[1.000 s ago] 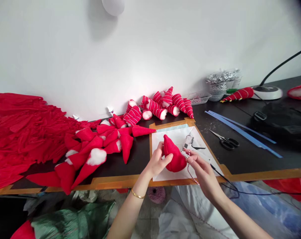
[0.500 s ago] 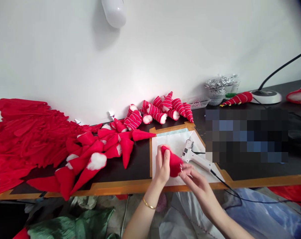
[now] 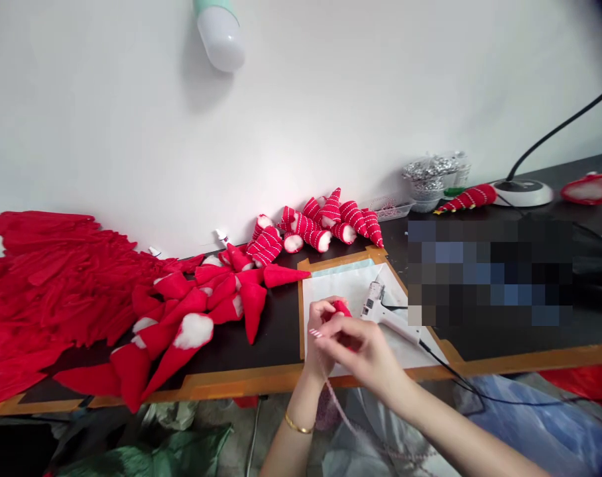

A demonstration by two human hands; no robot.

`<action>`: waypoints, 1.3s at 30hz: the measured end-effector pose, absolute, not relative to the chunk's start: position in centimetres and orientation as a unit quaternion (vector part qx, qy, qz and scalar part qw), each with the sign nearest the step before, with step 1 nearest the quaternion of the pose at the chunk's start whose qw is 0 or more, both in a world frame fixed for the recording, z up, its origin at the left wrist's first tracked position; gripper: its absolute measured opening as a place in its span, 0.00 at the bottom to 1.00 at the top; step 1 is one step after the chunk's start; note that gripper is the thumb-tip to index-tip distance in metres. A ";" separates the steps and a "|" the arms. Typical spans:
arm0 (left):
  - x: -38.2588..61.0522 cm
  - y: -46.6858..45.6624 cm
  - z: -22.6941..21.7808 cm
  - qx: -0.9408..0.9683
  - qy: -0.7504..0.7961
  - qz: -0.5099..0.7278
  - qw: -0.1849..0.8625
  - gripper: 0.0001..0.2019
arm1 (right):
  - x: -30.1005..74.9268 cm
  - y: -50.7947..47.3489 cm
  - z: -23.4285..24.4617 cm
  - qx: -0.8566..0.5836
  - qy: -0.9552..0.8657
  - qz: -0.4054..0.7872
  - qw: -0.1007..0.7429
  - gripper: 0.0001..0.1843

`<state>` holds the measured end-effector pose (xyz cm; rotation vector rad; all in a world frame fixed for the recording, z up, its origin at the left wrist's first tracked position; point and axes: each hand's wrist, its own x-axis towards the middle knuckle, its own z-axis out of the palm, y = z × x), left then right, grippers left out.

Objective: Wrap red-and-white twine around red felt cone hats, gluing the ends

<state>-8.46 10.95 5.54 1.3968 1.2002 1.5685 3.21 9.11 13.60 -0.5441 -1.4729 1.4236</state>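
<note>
My left hand (image 3: 321,329) grips a red felt cone (image 3: 341,307), and my right hand (image 3: 358,351) closes over it from the front, hiding most of it. A red-and-white twine (image 3: 341,419) runs from my fingers down past the table edge. Both hands sit above a white paper sheet (image 3: 341,285). A white hot glue gun (image 3: 380,311) lies on that sheet just right of my hands, with its black cord trailing toward the front edge. A gold bangle (image 3: 298,425) circles my left wrist.
Left of the paper lie stuffed red felt cones (image 3: 191,334) and a heap of flat red felt (image 3: 47,285). White-striped cones (image 3: 325,222) line the wall. Silver tinsel (image 3: 427,175) and a lamp base (image 3: 522,193) stand back right. A blurred patch hides the table's right part.
My hands have come together over the red cone, which is now mostly covered. The twine now shows between my fingers and hangs down toward my lap. The view has shifted slightly.
</note>
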 end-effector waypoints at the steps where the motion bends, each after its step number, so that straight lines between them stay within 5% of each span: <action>1: -8.7 10.6 5.4 0.544 0.448 0.613 0.358 0.16 | 3.4 9.9 11.9 -0.252 -0.570 0.596 0.507 0.15; 7: -9.9 9.8 5.7 0.570 0.384 0.613 0.390 0.19 | 5.3 12.4 6.7 -0.325 -0.530 0.548 0.560 0.13; 15: -9.0 9.9 6.0 0.650 0.461 0.550 0.251 0.05 | 5.6 12.3 7.9 -0.300 -0.573 0.546 0.532 0.13; 19: -9.1 10.1 5.9 0.618 0.491 0.560 0.251 0.06 | 7.5 13.9 6.6 -0.350 -0.649 0.439 0.513 0.23; 25: -8.8 10.3 5.6 0.586 0.485 0.564 0.322 0.05 | 11.0 17.1 1.7 -0.533 -0.800 0.086 0.261 0.30; 31: -6.5 10.0 5.6 0.573 0.556 0.578 0.170 0.11 | 9.9 17.2 1.0 -0.507 -0.835 0.042 0.212 0.25; 37: -4.4 10.3 7.8 0.695 0.611 0.368 0.090 0.25 | 8.5 16.7 2.1 -0.487 -0.842 0.048 0.225 0.16; 39: -4.2 10.3 8.3 0.713 0.629 0.305 0.057 0.21 | 8.7 16.7 2.1 -0.491 -0.836 0.057 0.238 0.19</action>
